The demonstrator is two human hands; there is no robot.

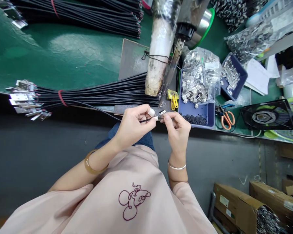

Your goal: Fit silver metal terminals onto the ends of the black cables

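My left hand pinches a black cable near its end, with white covers on the thumb and a fingertip. That cable runs back left to a bundle of black cables, tied with a red band and ending in metal connectors. Close against it, my right hand has thumb and finger pressed together at the cable's tip. A small metal connector shell shows between the two hands; which fingers bear it I cannot tell. What the right fingertips hold is too small to make out.
A blue tray holds a bag of metal shells and small black parts. Yellow clips, orange-handled pliers and a black fan lie along the bench edge. A wrapped white tube overhangs the cable ends.
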